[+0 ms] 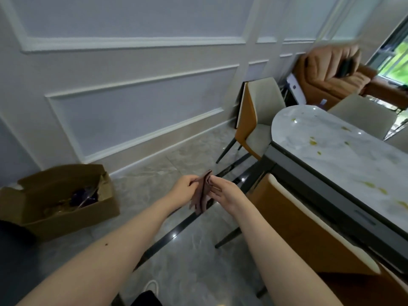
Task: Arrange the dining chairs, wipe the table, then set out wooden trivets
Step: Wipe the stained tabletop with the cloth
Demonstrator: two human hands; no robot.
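Beside the dining table point(344, 151), above the floor, a person holds a small brownish cloth point(202, 193) between both hands. The left hand point(184, 187) pinches its upper edge; the right hand point(225, 194) pinches the other side, fingers partly straight. Yellowish spots dot the marble top. Two chairs point(256, 120) stand along the near side. Folding the cloth into a flat pad first would likely give even wiping. No trivets are visible.

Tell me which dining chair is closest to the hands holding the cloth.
The orange-backed chair pushed in at the table's long side, just right of the hands. The other orange-backed chair stands farther off, near the table's rounded end by the wall.
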